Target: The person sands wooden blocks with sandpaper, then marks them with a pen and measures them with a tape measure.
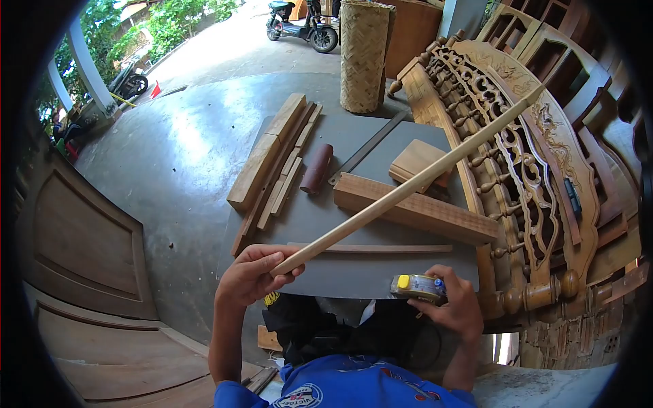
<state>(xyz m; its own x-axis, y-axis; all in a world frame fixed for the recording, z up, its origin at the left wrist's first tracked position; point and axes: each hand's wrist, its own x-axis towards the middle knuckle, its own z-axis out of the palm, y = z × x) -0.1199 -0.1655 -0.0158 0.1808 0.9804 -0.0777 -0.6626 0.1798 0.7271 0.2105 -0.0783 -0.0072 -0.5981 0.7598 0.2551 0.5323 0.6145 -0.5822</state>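
My left hand (255, 275) is closed around the near end of a long, pale wooden strip (401, 193). The strip slants up and to the right over the grey table (265, 234), its far end in front of the carved wooden headboard (490, 136). In my right hand (457, 302), near the table's front edge, is a tape measure (420, 287) with a yellow button. No blade shows pulled out of it. A thin wooden slat (381, 249) lies on the table between my hands. Beyond it rests a thick wooden beam (415, 206), partly behind the strip.
Several wooden pieces (272, 149) lie along the table's left side. A dark red cylinder (317, 168), a saw blade (371, 146) and a wooden block (415, 162) are farther back. A woven mat roll (362, 58) stands behind the table. Wooden panels (88, 231) are at left.
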